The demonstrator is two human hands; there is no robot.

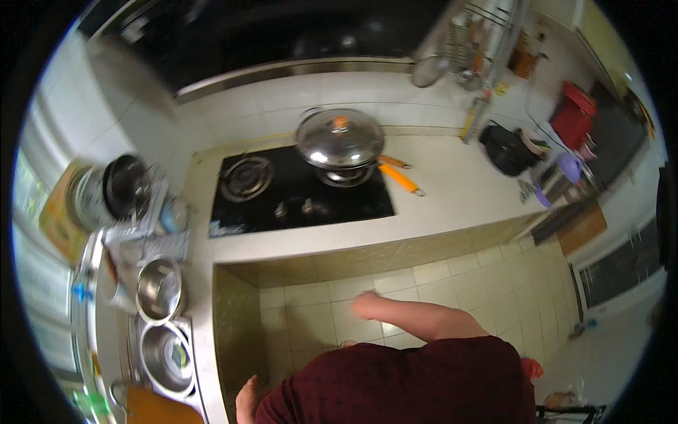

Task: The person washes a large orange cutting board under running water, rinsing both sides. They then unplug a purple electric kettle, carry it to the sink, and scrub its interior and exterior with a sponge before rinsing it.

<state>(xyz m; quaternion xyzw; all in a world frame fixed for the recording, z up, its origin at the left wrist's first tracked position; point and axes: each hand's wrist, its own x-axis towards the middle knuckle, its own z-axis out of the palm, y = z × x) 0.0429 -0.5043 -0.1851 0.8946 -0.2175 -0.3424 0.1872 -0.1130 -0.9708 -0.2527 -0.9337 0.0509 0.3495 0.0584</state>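
Note:
My right hand (pixel 366 306) hangs over the tiled floor below the counter edge, blurred, its fingers too unclear to read. My left hand (pixel 247 395) is low at the bottom left, beside the cabinet side and only partly visible; whether it holds anything cannot be told. In front of me a lidded steel wok (pixel 340 140) stands on the right burner of a black gas hob (pixel 296 199). An orange-handled utensil (pixel 400 178) lies across the hob's right edge, with another orange handle (pixel 394 161) behind it. The left burner (pixel 247 179) is bare.
To the left are a dish rack (pixel 159 212) with pans and plates, a steel bowl (pixel 159 291), and a sink basin (pixel 150 365) near an orange-brown board (pixel 159 408). At the right stand a black pot (pixel 507 151) and a red container (pixel 573 114). Utensils hang on the back wall.

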